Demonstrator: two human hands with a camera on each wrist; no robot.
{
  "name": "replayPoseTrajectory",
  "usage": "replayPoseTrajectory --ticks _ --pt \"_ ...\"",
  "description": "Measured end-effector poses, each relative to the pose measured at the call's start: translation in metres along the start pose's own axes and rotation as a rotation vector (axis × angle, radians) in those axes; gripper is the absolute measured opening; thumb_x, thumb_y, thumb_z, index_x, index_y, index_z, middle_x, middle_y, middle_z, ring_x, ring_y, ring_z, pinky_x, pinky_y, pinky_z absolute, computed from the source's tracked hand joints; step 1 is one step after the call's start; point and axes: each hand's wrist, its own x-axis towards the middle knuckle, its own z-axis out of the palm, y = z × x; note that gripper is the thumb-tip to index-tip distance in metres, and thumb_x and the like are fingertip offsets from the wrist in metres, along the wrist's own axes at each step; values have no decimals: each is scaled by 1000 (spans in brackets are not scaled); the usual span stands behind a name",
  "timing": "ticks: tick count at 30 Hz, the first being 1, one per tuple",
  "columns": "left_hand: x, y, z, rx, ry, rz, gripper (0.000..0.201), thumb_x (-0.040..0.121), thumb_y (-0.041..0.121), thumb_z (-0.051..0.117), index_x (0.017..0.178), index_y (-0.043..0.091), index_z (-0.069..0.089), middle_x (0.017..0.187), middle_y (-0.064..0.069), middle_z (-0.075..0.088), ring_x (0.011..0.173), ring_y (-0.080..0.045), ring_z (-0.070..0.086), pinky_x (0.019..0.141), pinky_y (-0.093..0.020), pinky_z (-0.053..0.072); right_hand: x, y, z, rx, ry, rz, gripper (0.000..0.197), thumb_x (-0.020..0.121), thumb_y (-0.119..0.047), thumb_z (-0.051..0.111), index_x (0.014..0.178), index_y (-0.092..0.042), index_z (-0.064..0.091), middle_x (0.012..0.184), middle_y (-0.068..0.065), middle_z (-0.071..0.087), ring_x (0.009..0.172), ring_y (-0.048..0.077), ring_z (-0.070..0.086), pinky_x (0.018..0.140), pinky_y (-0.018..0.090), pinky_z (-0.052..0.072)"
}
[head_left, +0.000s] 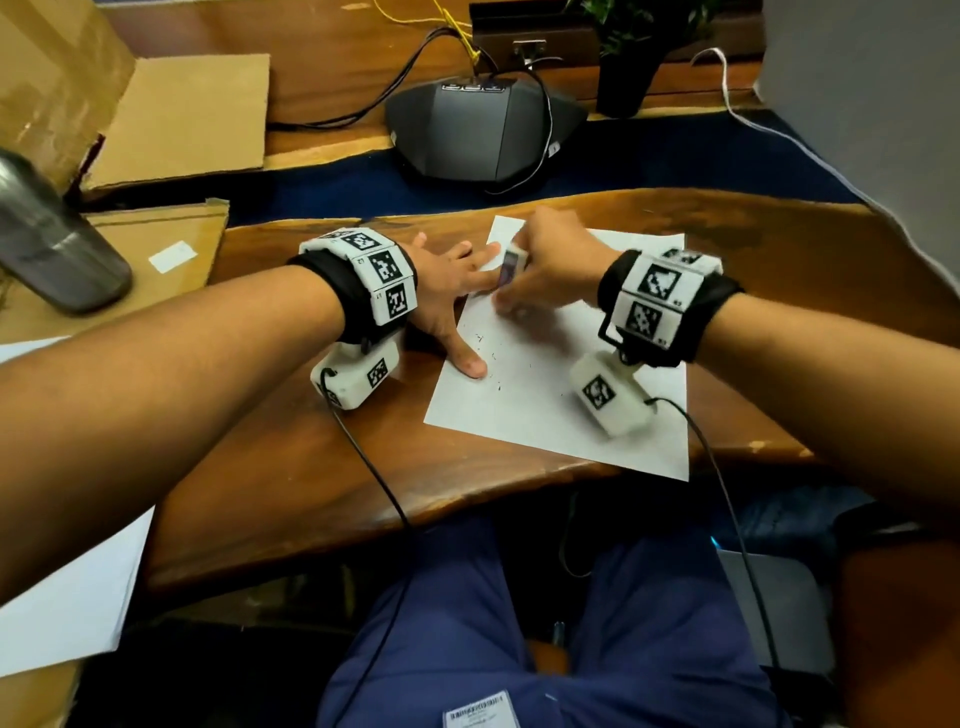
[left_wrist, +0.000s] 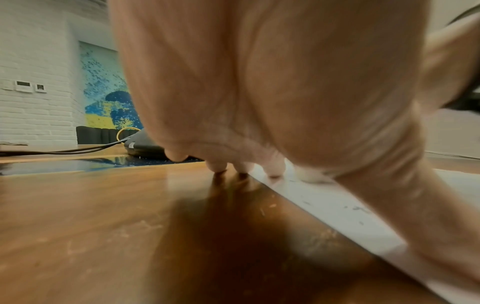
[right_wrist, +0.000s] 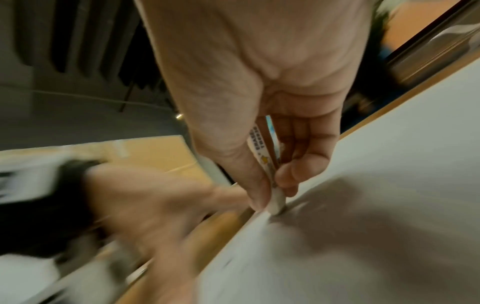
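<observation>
A white sheet of paper (head_left: 566, 374) lies on the wooden desk (head_left: 291, 467), with small dark crumbs scattered on it. My right hand (head_left: 545, 270) pinches an eraser (head_left: 511, 265) in a printed sleeve, and its white tip (right_wrist: 276, 202) presses on the paper (right_wrist: 363, 205) near the left edge. The picture there is blurred by motion. My left hand (head_left: 452, 291) lies flat with spread fingers: thumb and two fingertips (left_wrist: 274, 168) press on the sheet (left_wrist: 337, 203), the others touch bare wood.
A dark conference speaker (head_left: 483, 135) with cables sits behind the desk. Cardboard pieces (head_left: 182, 119) and a metal bottle (head_left: 47, 234) are at the left. A potted plant (head_left: 628, 57) stands at the back. More white paper (head_left: 67, 587) lies at the lower left.
</observation>
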Motion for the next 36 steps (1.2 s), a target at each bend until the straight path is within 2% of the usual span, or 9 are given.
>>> replayPoseTrajectory --ticks 2,6,10,14,18,23,28,31,36 --pt "-1 1 -1 -1 -6 0 130 56 87 60 154 38 -11 160 8 -28 148 -22 -21 113 -67 -12 -3 1 3 3 -53 -3 37 65 -26 92 92 -9 74 84 3 71 79 17 68 60 25 54" --pt "0 2 -1 -8 -19 -12 136 50 88 61 151 42 -19 159 10 -29 148 -21 -22 113 -67 -12 12 7 -8 80 112 66 55 58 -29 94 102 -7 70 85 4 72 78 18 69 65 29 59" --pt "1 0 -1 -9 -27 3 131 54 88 59 153 40 -11 159 9 -31 148 -22 -23 113 -66 -11 -8 -1 7 3 -47 -39 28 66 -27 91 85 -13 74 73 -3 67 67 9 62 52 20 47" --pt "1 2 -3 15 -32 -9 139 46 91 58 152 40 -17 159 8 -30 149 -22 -21 114 -66 -10 9 6 -9 73 99 63 49 59 -30 94 97 -9 72 83 2 73 79 16 71 71 33 61" --pt "0 2 -4 12 -23 4 129 54 88 60 154 41 -7 160 7 -29 149 -24 -19 114 -66 -11 -14 2 9 12 -63 -54 28 67 -27 90 84 -14 73 73 -4 66 69 11 62 54 20 48" --pt "-2 7 -6 56 -29 -24 138 47 91 56 151 39 -19 161 6 -26 150 -24 -15 115 -66 -7 8 8 -15 61 120 77 53 59 -31 94 100 -6 70 83 2 71 75 15 68 60 27 55" --pt "-2 5 -6 26 -23 5 128 55 88 60 154 42 -5 160 7 -27 149 -24 -18 112 -65 -11 -13 -3 5 -52 -69 -34 38 67 -31 90 93 -9 73 83 2 68 75 16 61 56 24 46" --pt "-4 8 -7 52 -21 -23 135 51 88 58 153 38 -16 161 6 -26 150 -23 -17 114 -66 -8 6 5 -12 1 116 63 59 59 -34 94 102 -7 65 93 3 68 87 20 65 64 29 52" --pt "-1 4 -6 25 -24 1 131 53 89 58 153 41 -11 160 6 -29 149 -24 -19 113 -67 -10 -15 4 5 -5 -74 -30 26 67 -28 90 77 -17 69 70 -6 64 66 10 60 52 21 44"
